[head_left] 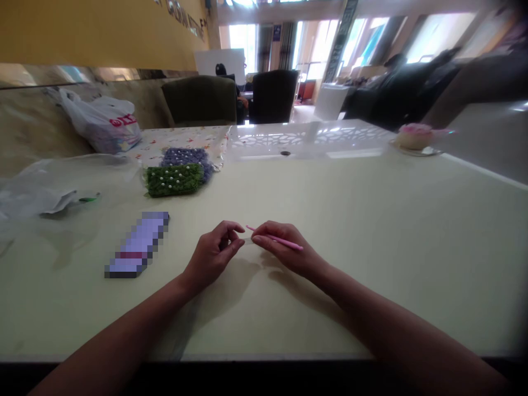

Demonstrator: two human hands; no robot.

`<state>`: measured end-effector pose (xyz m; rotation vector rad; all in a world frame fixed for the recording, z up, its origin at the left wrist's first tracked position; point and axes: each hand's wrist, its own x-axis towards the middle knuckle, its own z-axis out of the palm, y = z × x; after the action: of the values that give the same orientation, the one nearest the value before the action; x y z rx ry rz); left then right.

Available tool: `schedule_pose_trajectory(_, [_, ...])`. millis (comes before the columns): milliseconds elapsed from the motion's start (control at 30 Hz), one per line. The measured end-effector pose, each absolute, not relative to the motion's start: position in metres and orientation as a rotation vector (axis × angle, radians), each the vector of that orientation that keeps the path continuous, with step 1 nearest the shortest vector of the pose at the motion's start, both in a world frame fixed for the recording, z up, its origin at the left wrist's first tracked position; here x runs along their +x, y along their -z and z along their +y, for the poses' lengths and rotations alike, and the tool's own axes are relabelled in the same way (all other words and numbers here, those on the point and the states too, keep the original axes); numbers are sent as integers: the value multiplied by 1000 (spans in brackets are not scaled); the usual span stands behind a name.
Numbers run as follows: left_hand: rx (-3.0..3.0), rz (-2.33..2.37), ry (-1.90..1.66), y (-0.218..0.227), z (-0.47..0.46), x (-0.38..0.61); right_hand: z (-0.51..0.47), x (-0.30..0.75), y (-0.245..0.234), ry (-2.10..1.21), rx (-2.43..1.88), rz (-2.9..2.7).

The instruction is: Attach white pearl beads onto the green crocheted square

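My right hand (289,245) is closed around a pink crochet hook (286,242), whose thin hooked end points left past the fingers. Facing it, my left hand (216,247) has its thumb and curled fingers in a pinch. Between the two sets of fingertips spans a small pale, see-through strip (248,241), too small to tell what it is. Both hands are just over the pale table (330,308), casting shadows on it.
A blurred-out phone (138,245) lies to the left. Behind it sit a green knitted piece with white beads (173,180) and a purple one (185,156). Clear plastic wrapping (33,187), a white carrier bag (105,121) and a pink-topped cup (414,136) are farther out.
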<state>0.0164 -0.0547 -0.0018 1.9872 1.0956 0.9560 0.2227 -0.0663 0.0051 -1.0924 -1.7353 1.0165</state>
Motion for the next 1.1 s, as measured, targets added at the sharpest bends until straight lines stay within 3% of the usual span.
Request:
schedule_pose_trajectory(700, [1846, 1051, -977, 3, -57, 18, -67, 223, -4, -1058, -1072, -1690])
schedule_pose_trajectory(1100, [1817, 1088, -756, 1, -56, 21, -68, 220, -5, -1005, -1074, -1696])
